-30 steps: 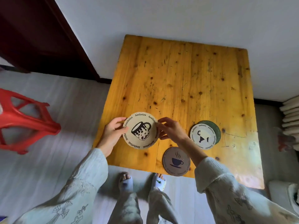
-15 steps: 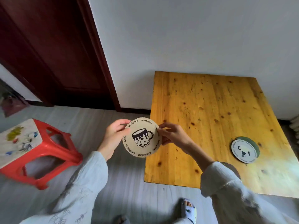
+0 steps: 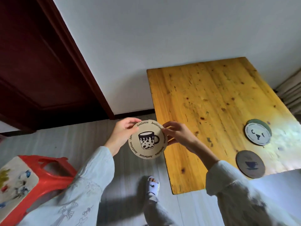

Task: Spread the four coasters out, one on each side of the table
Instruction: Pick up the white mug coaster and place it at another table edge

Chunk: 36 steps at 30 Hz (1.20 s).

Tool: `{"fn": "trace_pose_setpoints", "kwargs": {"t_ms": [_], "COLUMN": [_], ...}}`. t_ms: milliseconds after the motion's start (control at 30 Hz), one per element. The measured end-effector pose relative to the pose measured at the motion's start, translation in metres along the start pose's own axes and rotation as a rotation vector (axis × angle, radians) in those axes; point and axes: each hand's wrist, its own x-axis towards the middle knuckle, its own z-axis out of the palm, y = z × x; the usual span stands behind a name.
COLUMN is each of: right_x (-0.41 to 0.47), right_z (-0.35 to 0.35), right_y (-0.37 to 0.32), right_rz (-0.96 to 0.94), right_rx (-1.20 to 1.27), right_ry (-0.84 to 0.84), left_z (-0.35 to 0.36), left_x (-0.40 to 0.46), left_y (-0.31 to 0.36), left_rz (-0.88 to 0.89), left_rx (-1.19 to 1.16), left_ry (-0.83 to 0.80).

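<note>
Beige round cardboard coaster (image 3: 147, 139), pinched at its rim between our left hand (image 3: 121, 134) and right hand (image 3: 178, 135), hangs off the yellow wooden table (image 3: 203, 103); loosening either pinch risks dropping it.

Soft daylight; glare on the table (image 3: 284, 141); blurred, bent edges; foot shadow on floor.

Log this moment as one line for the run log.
left hand + right hand: holding cream mug coaster off table's left edge | brown coaster at near edge | white coaster atop green coaster
</note>
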Motion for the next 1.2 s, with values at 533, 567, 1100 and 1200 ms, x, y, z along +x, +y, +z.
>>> {"fn": "trace_pose_setpoints", "kwargs": {"t_ms": [533, 567, 1100, 1200], "right_x": [0.087, 0.090, 0.174, 0.184], "right_z": [-0.068, -0.071, -0.053, -0.048], "right_y": [-0.024, -0.022, 0.019, 0.035], "right_rz": [0.056, 0.068, 0.402, 0.477], "right_rx": [0.330, 0.357, 0.632, 0.651], "right_ry": [0.394, 0.428, 0.917, 0.932], "left_z": [0.020, 0.023, 0.076, 0.089], "left_x": [0.185, 0.195, 0.356, 0.366], "left_y": [0.039, 0.039, 0.033, 0.021], "left_rz": [-0.195, -0.202, -0.139, -0.167], "left_rx": [0.027, 0.021, 0.335, 0.382], "left_ry": [-0.430, -0.454, -0.784, -0.809]}}
